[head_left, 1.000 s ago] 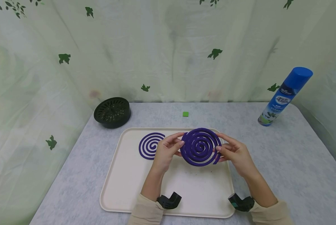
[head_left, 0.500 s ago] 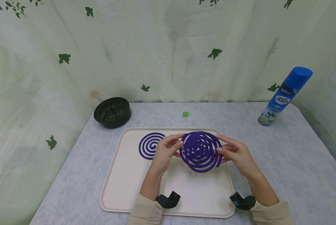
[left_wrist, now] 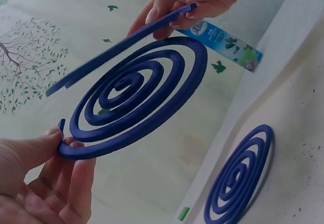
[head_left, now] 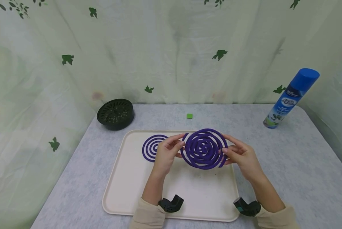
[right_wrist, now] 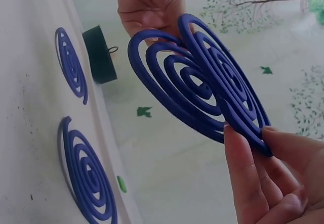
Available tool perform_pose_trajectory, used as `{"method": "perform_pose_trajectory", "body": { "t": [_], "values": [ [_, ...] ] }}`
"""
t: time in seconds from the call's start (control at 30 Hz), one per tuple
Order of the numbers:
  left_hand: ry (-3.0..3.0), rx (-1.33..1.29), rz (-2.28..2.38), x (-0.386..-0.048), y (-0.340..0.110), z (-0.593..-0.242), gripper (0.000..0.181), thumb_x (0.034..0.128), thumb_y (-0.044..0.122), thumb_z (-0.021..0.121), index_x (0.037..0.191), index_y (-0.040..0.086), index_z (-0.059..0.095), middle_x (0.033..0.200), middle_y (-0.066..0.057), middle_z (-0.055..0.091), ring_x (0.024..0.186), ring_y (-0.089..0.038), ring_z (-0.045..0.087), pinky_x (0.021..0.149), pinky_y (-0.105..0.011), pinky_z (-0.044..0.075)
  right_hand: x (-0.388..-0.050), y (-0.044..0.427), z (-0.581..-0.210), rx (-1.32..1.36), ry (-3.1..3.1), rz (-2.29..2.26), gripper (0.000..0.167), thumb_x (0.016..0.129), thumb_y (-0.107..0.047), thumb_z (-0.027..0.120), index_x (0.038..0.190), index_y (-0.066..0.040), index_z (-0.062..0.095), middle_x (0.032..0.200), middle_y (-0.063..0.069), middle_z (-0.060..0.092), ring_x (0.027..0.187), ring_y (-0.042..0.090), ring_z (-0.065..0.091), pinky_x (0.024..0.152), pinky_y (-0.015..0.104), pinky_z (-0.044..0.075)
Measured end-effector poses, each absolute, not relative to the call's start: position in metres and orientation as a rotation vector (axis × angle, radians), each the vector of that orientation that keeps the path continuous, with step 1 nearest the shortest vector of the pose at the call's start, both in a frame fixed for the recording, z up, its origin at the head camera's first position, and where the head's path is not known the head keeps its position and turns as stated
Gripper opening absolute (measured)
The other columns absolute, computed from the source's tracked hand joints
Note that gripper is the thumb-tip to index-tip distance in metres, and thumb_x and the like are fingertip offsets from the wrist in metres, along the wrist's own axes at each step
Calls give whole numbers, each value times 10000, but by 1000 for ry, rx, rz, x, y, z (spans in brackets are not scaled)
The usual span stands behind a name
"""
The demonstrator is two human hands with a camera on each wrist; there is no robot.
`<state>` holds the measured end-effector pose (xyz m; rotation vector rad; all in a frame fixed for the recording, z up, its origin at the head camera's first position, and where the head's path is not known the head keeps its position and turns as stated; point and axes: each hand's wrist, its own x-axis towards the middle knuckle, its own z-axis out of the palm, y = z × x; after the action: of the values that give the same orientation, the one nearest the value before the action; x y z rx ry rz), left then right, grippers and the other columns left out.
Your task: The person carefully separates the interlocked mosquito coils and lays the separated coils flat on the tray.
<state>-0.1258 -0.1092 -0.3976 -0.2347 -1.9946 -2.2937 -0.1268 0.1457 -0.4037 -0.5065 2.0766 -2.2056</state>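
Observation:
Two dark purple-blue mosquito coils are held up above the white tray [head_left: 125, 197], overlapping in the head view. My left hand [head_left: 166, 156] pinches one coil [left_wrist: 126, 143] at its outer end between thumb and fingers. The other coil [left_wrist: 116, 51], edge-on in the left wrist view, is pinched at its rim by my right hand [head_left: 244, 159]. A gap separates the two coils on one side; whether they touch elsewhere I cannot tell. Flat on the tray lies a further coil [head_left: 144, 149], partly behind my left hand. The right wrist view shows a second coil [right_wrist: 98, 183] lying there too.
At the back left of the grey table [head_left: 288, 165] stands a round black slotted container [head_left: 115, 114]. A small green square [head_left: 189, 116] lies behind the tray. A tall blue aerosol can [head_left: 285, 98] stands at the back right. Dark crumbs dot the tray.
The held coils looked nearly stacked a second ago, then tipped and slid out of line. Now they are raised slightly again, their rims still offset. Both hands keep their grip.

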Motion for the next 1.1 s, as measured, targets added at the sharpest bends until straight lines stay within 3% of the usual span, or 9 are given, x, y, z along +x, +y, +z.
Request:
{"method": "perform_pose_trajectory", "body": {
  "t": [0.23, 0.47, 0.9, 1.1],
  "values": [
    [-2077, -215, -2158, -123, -125, -384, 280, 859, 39, 587, 1137, 6, 603, 863, -177, 585, 755, -221, 570, 538, -256, 529, -117, 150, -394, -524, 2039, -2344, 457, 875, 39, 529, 1317, 5, 417, 843, 67, 669, 690, 190, 645, 559, 358, 538],
    [-2150, -178, -1943, -112, -164, -385, 275, 854, 28, 589, 1125, -18, 604, 908, -150, 602, 732, -273, 565, 538, -276, 535, -103, 160, -396, -362, 2190, -2257, 452, 876, 1, 547, 1313, -28, 434, 842, 63, 671, 711, 219, 644, 567, 364, 537],
    [-2362, 39, -1727, -77, -210, -421, 249, 842, 107, 629, 1088, 78, 650, 859, -80, 608, 709, -158, 577, 489, -299, 527, -83, 159, -440, -213, 2020, -2128, 502, 859, -70, 599, 1321, -14, 411, 805, 148, 647, 644, 211, 630, 562, 429, 530],
    [-2469, 138, -1734, -65, -219, -433, 254, 842, 92, 628, 1094, 65, 645, 798, -87, 612, 681, -124, 570, 481, -294, 524, -77, 150, -458, -175, 1942, -2082, 532, 844, -98, 622, 1324, -21, 406, 779, 152, 637, 607, 238, 628, 561, 467, 520]
  ]
}}
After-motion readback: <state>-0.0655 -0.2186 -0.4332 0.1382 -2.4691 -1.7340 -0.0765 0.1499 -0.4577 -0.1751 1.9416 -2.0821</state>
